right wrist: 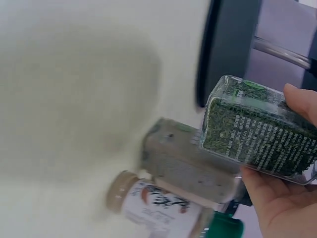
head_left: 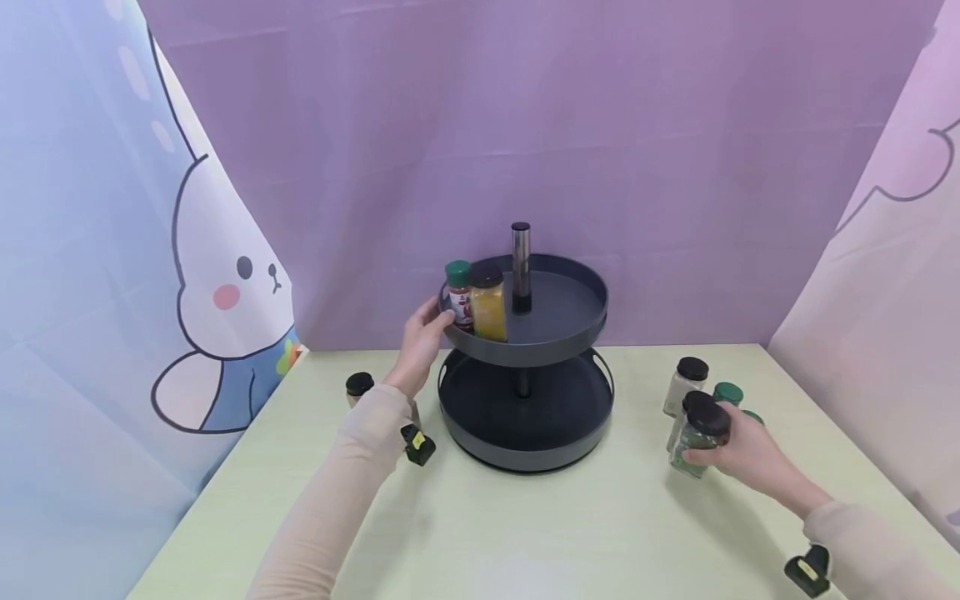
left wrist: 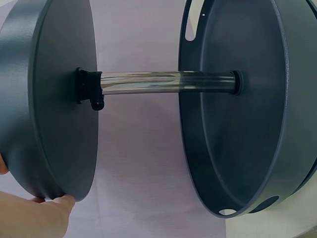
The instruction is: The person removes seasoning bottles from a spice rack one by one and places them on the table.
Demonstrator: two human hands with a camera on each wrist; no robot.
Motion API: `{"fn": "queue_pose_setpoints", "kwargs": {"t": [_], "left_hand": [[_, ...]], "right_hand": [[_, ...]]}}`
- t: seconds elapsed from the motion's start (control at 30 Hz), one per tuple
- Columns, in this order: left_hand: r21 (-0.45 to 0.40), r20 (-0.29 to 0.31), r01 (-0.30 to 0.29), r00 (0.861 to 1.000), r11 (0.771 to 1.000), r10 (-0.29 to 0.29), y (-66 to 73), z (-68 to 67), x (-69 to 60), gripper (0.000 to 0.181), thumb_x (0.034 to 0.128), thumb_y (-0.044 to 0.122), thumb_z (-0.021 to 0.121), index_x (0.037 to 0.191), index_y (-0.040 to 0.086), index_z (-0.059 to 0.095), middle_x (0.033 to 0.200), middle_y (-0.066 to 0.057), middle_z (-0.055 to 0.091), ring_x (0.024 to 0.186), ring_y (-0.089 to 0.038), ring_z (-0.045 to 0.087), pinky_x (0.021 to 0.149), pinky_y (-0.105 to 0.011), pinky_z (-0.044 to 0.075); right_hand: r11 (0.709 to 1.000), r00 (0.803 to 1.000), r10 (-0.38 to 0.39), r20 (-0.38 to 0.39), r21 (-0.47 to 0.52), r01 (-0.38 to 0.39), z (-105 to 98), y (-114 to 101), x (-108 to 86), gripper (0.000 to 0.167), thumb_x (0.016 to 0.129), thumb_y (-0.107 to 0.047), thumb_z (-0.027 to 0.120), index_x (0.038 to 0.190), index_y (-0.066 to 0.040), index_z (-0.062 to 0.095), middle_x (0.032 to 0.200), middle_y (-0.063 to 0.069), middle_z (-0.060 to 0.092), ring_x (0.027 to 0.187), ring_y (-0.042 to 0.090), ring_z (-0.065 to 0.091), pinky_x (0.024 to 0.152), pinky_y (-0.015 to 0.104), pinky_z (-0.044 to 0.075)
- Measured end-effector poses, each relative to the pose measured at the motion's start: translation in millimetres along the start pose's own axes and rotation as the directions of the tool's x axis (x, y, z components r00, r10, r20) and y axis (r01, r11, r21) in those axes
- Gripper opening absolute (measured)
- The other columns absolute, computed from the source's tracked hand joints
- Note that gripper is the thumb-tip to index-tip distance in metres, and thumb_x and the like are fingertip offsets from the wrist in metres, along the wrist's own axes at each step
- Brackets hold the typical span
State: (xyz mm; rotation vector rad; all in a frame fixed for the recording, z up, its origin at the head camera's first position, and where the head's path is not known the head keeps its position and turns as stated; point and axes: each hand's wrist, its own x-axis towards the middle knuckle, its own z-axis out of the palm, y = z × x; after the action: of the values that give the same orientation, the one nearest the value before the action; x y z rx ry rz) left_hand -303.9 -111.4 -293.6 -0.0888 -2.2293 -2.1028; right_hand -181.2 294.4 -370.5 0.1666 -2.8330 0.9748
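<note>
My left hand [head_left: 420,346] grips the left rim of the upper tray [head_left: 540,346] of a two-tier black stand; in the left wrist view its fingers [left wrist: 62,201] touch the edge of the upper tray [left wrist: 64,114]. On that tray, beside the hand, a green-capped jar [head_left: 460,296] and a black-capped yellow jar [head_left: 489,308] stand upright. My right hand [head_left: 753,454] holds a black-capped jar of green herbs [head_left: 701,437], seen in the right wrist view as a clear square jar [right wrist: 257,131] between thumb and fingers. The lower tray [head_left: 525,417] holds nothing visible.
Beside the right hand stand a black-capped jar [head_left: 686,386], a green-capped jar [head_left: 727,393] and others partly hidden. A black-capped jar [head_left: 360,385] is left of the stand, partly behind the left arm. A purple cloth [head_left: 675,167] hangs behind the table [head_left: 555,533].
</note>
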Motion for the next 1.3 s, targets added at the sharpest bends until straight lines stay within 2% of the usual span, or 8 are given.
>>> {"fn": "queue_pose_setpoints", "kwargs": {"t": [0.1,0.2,0.4,0.63,1.03,1.2,1.3], "left_hand": [[0.003,0.004,-0.008,1.0,1.0,0.008,0.2,-0.6,0.1,0.06,0.0933,0.025,0.049,0.145,0.01,0.023,0.148,-0.008,0.031,0.136,-0.02,0.029,0.113,-0.037,0.024],[0.004,0.008,-0.002,1.0,1.0,0.002,0.1,-1.3,-0.4,0.06,0.0934,0.026,0.049,0.146,0.011,0.023,0.148,-0.007,0.031,0.136,-0.019,0.029,0.113,-0.038,0.024],[0.005,0.019,0.01,1.0,1.0,-0.01,0.0,-1.4,-2.3,0.06,0.0936,0.027,0.048,0.146,0.012,0.022,0.148,-0.007,0.03,0.136,-0.019,0.028,0.113,-0.041,0.023],[-0.005,0.015,0.003,1.0,1.0,-0.003,-0.5,-0.8,-2.0,0.06,0.0936,0.027,0.048,0.146,0.012,0.023,0.148,-0.006,0.03,0.136,-0.019,0.028,0.113,-0.039,0.023],[-0.017,0.009,-0.012,1.0,1.0,0.012,-2.1,-0.8,1.5,0.059,0.0936,0.025,0.048,0.145,0.01,0.025,0.147,-0.008,0.032,0.135,-0.018,0.029,0.113,-0.036,0.024],[-0.019,0.005,-0.012,1.0,1.0,0.012,-2.1,-0.8,1.3,0.058,0.0937,0.025,0.049,0.145,0.009,0.025,0.147,-0.008,0.032,0.135,-0.018,0.03,0.113,-0.035,0.025],[-0.017,0.009,-0.016,1.0,1.0,0.016,-1.7,-1.0,0.7,0.058,0.0938,0.024,0.048,0.145,0.008,0.025,0.147,-0.009,0.032,0.136,-0.019,0.029,0.113,-0.035,0.024]], "right_hand": [[1.0,1.0,-0.024,-0.001,0.006,0.024,5,6,-3.6,0.074,0.063,-0.025,0.082,0.118,0.009,0.045,0.099,0.025,0.062,0.085,0.036,0.06,0.067,0.043,0.051],[0.999,0.999,-0.039,-0.013,0.002,0.039,10,13,-6.0,0.077,0.062,-0.025,0.083,0.12,0.009,0.045,0.109,0.031,0.058,0.099,0.045,0.057,0.076,0.053,0.049],[0.999,0.999,-0.034,-0.001,0.004,0.034,17,20,-10.6,0.079,0.061,-0.025,0.083,0.121,0.009,0.045,0.111,0.032,0.057,0.099,0.044,0.057,0.076,0.051,0.049],[0.999,1.0,-0.017,0.001,0.029,0.017,23,25,-16.0,0.08,0.062,-0.025,0.083,0.123,0.009,0.043,0.115,0.035,0.054,0.104,0.051,0.052,0.08,0.06,0.046],[1.0,1.0,0.018,0.014,0.021,-0.018,26,29,-19.1,0.081,0.063,-0.025,0.082,0.122,0.011,0.042,0.115,0.036,0.053,0.104,0.051,0.051,0.079,0.059,0.046],[0.999,0.999,0.037,0.012,0.006,-0.037,27,30,-19.8,0.077,0.063,-0.025,0.083,0.12,0.009,0.043,0.11,0.031,0.057,0.095,0.038,0.057,0.071,0.045,0.049],[0.999,0.999,0.038,0.011,0.009,-0.039,28,30,-19.7,0.078,0.063,-0.025,0.083,0.121,0.009,0.043,0.111,0.031,0.057,0.095,0.038,0.056,0.072,0.045,0.049]]}}
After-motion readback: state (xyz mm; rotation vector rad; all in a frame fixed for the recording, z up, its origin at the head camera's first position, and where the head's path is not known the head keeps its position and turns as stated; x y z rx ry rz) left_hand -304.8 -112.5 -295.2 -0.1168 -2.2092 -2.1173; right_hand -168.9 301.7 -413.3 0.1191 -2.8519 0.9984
